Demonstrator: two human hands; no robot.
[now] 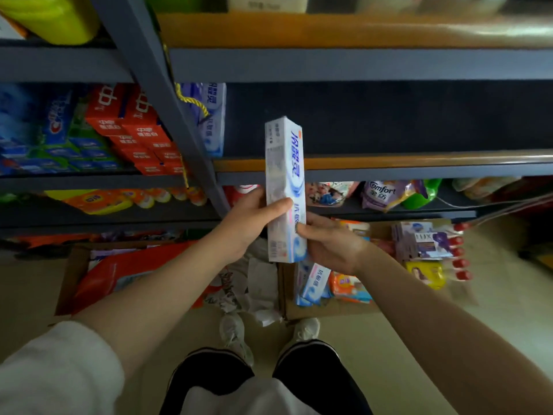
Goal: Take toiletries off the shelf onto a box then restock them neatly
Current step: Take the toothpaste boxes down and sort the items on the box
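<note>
One white-and-blue toothpaste carton (285, 190) stands upright before the front edge of the middle shelf (419, 161); two like it lie in the cardboard box (317, 308) on the beige floor. The left hand (251, 220) wraps its lower half, thumb across the front; the right hand (332, 244) pinches its right edge.
</note>
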